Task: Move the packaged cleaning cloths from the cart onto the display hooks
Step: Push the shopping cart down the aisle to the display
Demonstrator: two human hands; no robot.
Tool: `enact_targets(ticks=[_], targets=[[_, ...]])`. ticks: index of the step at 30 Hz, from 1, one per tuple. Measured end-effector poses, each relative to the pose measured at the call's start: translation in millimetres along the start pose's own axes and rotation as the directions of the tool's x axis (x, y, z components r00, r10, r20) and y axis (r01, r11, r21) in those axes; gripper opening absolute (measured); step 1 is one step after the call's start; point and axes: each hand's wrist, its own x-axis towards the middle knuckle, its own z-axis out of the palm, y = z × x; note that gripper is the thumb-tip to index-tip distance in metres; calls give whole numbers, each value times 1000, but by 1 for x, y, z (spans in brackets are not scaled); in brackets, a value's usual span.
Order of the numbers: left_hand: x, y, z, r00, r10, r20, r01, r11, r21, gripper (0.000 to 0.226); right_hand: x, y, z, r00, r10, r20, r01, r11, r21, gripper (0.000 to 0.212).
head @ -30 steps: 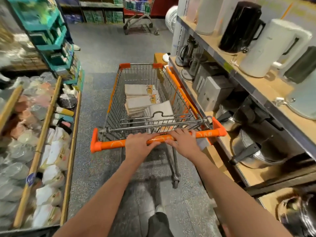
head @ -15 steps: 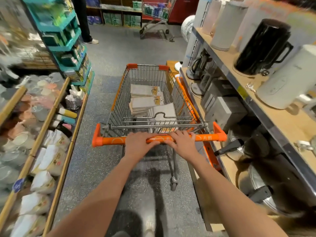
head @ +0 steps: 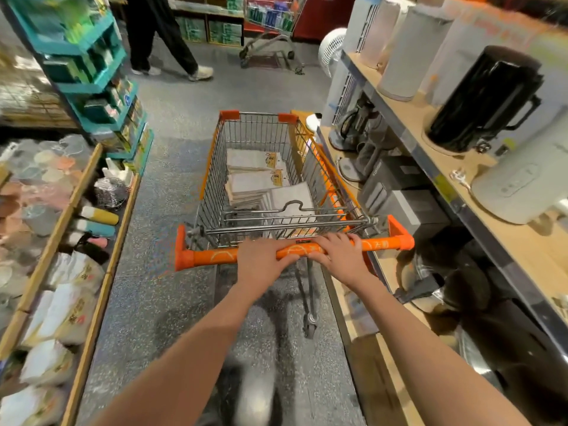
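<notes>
Cart rolled forward, both hands gripping handle, cloths ahead inside.

A shop aisle, by every sign: wire shopping cart with an orange handle on speckled grey floor; wooden shelving at right lined with kettles and boxed appliances; bins at left packed with bagged goods; teal display rack beyond; second loaded cart farther down, beside another shopper's legs.
</notes>
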Motion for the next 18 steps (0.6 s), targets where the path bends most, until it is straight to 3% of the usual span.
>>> enact_targets(ticks=[5,9,12,16,18], targets=[[33,-5,-1,998,43,40,-42,999,-30,45,24,10,5,999,33,-14,-33,999,-13,92],[59,-14,-5,981,99,165,-95,995,-31,44,39,10,3,994,113,-8,-113,994,11,88],[78,-24,-9,950,156,271,-142,987,-72,43,47,5,4,983,148,-109,-145,989,35,81],[98,-37,-14,903,246,352,-198,966,-167,43,57,-1,1,964,264,22,-265,958,110,100],[105,-40,-14,887,288,360,-231,954,-193,44,60,-9,-3,942,332,49,-336,924,184,98]])
